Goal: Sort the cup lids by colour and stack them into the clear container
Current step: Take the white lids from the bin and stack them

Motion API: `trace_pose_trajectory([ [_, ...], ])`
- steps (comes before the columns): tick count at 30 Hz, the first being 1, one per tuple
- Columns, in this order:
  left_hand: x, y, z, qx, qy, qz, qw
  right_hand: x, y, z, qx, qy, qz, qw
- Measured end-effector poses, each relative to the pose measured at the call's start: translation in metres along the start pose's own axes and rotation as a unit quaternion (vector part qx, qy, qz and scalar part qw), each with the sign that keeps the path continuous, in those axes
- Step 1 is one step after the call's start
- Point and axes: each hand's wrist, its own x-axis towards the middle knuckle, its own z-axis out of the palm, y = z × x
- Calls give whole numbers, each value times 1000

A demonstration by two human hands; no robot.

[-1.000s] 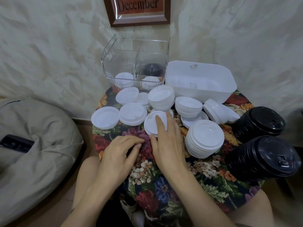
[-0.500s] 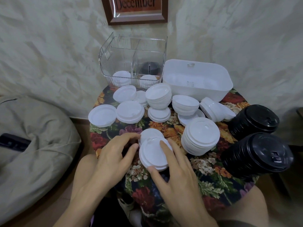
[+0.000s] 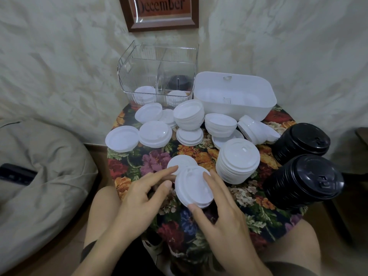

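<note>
Right hand [image 3: 223,222] is pinching the white lid stack [image 3: 194,188] just dragged to the counter's [image 3: 153,162] near edge, left hand's [image 3: 137,198] open fingers [image 3: 161,172] steadying it; clear container [image 3: 124,76] likely next.

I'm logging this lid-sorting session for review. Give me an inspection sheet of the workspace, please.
Surface: floral tablecloth, crowded with lids.
Job's things: clear container at the back holds white lids in front, black lids behind; white lid stacks loose on the cloth; two black lid stacks at right.
Clutter: white tub beside the container.
Hands: right hand pinches small white lid stack; left hand touches it, fingers extended.
Cables: nothing seen.
Surroundings: beanbag with a dark device at left; framed December sign on the wall.
</note>
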Motion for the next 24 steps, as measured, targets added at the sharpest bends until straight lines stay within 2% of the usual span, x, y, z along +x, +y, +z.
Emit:
trace_pose_trajectory([
  [3,-2,1,3,-52,-36,-47,997,-2,2,-1,-11,-16,-7,1000],
  [7,5,4,0,-111,-76,-62,989,-4,2,-3,-8,-4,-11,1000],
  [13,11,6,-7,-121,-123,-71,982,-11,4,-3,14,38,-8,999],
  [18,9,3,-13,-63,-127,-81,987,-18,8,-7,21,92,16,995],
  [24,7,21,-21,148,-170,-43,973,-30,16,-9,-8,101,10,995],
])
